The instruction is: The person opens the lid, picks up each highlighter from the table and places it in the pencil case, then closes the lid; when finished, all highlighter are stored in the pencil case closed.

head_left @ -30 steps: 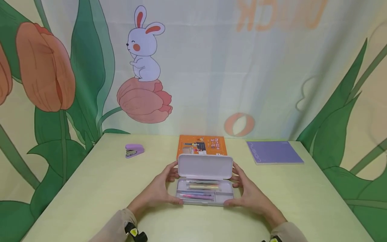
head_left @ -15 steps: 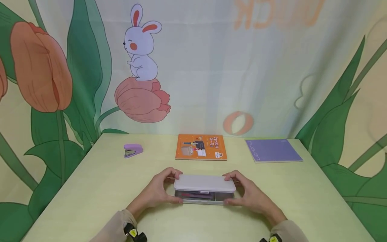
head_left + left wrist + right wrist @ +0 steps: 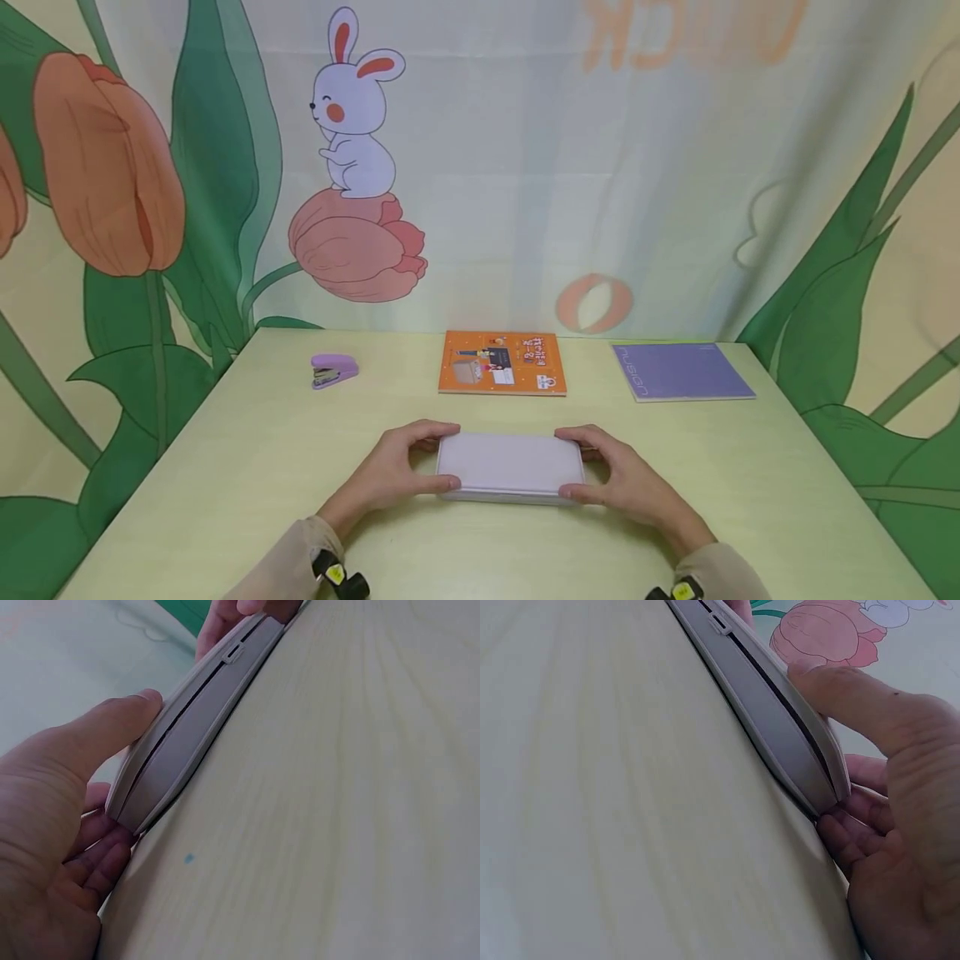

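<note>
A pale lilac-white pencil case [image 3: 510, 463] lies flat on the table, its lid down over the tray. In both wrist views a thin dark slit runs along its front side, by a small latch [image 3: 721, 623]. My left hand [image 3: 405, 465] grips the left end, thumb on the lid's front edge and fingers round the back. At the right end my right hand [image 3: 618, 468] holds the case the same way. The left thumb [image 3: 124, 724] presses the lid edge while the other fingers curl at the end. The pens inside are hidden by the lid.
Behind the case lies an orange book [image 3: 502, 363]. A purple notebook [image 3: 684, 372] is at the back right, and a purple stapler [image 3: 334, 372] at the back left. The wooden table [image 3: 247, 475] ends at a printed curtain [image 3: 510, 167].
The pencil case's lid has swung from upright down onto the tray, covering the pens. Both hands stayed at the ends, and their thumbs rose from the tray's front edge to the lid.
</note>
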Tool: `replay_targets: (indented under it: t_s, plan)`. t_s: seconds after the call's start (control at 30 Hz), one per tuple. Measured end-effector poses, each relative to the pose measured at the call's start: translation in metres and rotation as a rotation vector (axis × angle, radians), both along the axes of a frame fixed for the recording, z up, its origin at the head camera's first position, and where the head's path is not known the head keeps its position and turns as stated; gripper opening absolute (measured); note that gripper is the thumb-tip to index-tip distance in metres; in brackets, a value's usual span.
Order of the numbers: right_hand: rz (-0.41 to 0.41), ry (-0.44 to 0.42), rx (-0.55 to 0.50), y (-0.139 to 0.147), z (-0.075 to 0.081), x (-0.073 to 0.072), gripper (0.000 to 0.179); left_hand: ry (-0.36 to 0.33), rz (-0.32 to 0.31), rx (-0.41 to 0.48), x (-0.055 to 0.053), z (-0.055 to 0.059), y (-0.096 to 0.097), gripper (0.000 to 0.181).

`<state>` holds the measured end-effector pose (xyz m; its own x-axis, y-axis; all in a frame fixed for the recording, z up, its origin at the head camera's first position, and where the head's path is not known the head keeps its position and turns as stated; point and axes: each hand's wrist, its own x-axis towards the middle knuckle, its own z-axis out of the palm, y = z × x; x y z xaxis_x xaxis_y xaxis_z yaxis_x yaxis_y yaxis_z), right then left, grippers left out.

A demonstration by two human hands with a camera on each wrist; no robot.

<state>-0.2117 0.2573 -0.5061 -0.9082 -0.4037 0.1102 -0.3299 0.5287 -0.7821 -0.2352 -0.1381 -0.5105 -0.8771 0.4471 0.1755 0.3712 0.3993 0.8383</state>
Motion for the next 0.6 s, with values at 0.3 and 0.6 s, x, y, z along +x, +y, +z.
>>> replay_targets:
  t_s: [0.3,0.6]
  plan:
    - [-0.001,-0.006,-0.005,0.001,0.002,0.002,0.085,0.016,0.002,-0.036,0.0,0.0,0.001,0.077]
    - [-0.013,0.047,0.032,0.0,0.012,0.005,0.087,0.138,-0.007,-0.056,0.003,0.011,0.003,0.094]
